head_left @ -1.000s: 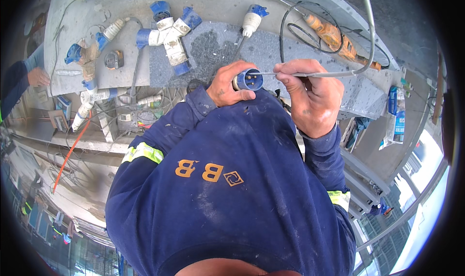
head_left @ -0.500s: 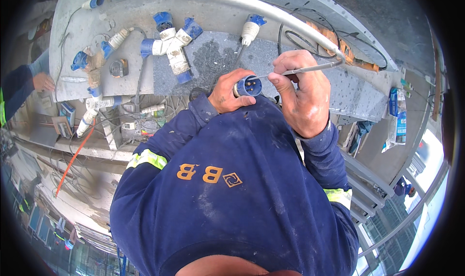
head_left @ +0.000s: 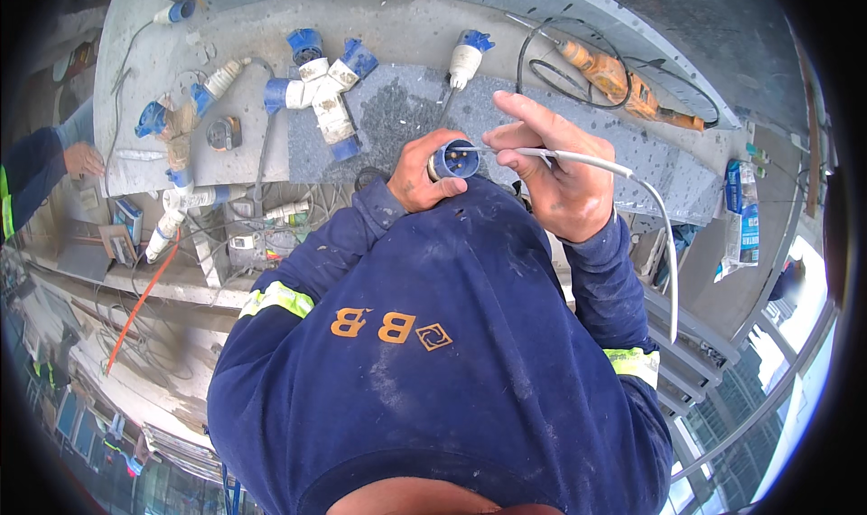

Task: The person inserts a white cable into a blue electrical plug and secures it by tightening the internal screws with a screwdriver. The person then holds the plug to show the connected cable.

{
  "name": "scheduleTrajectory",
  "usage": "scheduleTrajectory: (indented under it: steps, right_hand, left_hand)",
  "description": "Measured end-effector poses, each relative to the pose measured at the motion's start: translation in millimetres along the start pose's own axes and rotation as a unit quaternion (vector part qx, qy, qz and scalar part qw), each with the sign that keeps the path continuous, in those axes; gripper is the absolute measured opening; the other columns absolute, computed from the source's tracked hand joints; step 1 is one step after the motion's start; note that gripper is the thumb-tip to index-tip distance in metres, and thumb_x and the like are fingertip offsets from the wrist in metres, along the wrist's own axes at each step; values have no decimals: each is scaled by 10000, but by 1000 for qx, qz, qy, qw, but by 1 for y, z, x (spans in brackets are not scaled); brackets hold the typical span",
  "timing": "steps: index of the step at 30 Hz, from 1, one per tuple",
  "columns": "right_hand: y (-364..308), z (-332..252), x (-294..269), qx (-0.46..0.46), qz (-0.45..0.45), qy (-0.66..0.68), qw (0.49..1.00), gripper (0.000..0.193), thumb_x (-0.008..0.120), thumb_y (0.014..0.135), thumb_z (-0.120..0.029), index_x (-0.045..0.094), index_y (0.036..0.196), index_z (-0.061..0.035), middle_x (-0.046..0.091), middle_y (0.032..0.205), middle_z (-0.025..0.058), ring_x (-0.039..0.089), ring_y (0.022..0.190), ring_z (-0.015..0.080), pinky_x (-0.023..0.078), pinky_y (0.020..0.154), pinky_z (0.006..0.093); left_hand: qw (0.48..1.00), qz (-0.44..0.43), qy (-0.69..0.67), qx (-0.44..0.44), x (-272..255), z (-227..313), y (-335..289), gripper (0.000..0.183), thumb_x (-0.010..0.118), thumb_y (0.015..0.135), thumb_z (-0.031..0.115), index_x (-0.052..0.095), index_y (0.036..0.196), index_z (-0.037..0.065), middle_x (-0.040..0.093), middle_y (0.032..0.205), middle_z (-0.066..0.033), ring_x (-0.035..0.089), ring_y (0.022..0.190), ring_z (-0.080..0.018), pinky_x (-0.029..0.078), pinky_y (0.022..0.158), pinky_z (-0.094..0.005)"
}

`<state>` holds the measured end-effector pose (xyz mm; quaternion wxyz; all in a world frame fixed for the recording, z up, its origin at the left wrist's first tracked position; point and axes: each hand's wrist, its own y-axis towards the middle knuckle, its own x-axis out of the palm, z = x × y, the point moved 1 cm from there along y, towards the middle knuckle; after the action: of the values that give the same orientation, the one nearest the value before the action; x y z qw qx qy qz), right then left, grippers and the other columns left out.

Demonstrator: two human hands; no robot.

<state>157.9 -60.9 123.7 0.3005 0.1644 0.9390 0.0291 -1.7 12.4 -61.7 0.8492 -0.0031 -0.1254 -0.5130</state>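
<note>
In front of my chest, my left hand (head_left: pixel 417 173) is wrapped round a blue-and-white industrial plug (head_left: pixel 457 163). Its open round end faces up, with metal pins inside. Thumb and fingertips of my right hand (head_left: pixel 567 173) pinch the slim, rod-like end of a grey-white cable (head_left: pixel 670 244), while some other fingers stretch out. That thin tip reaches the plug's mouth; whether it touches a pin is unclear. From my right hand the cable arcs right and hangs down. Beyond my hands lies a blue-and-white three-way splitter (head_left: pixel 330 108), near a single blue-and-white connector (head_left: pixel 466 61).
An orange power drill (head_left: pixel 605 74) with a looped black cord lies at the back right. Left are dirty connectors (head_left: pixel 181 122) and a dark battery-like block (head_left: pixel 223 134). Another person's hand (head_left: pixel 83 159) rests at far left. A blue-and-white bag (head_left: pixel 742 212) is right.
The cable's loose length has swung from above the bench to hang at the right, uncovering the drill. My right hand has shifted slightly down, its fingers straightening. My left hand still holds the plug.
</note>
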Motion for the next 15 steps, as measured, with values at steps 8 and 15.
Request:
scheduleTrajectory:
  steps: [8,15]
  right_hand:
    - [-4,5,16,43,110,-6,993,196,754,813,61,683,987,5,739,861,107,742,759,231,576,672,317]
    - [2,-1,13,72,72,-35,994,233,703,867,96,677,1090,36,756,929,140,741,868,179,588,735,276]
  left_hand:
    - [997,26,70,15,0,8,3,666,832,815,493,624,1182,-23,657,1016,-149,675,901,-280,526,806,-375]
    - [997,42,68,17,1,8,2,659,832,818,487,625,1177,-27,658,1009,-149,676,900,-277,527,803,-378]
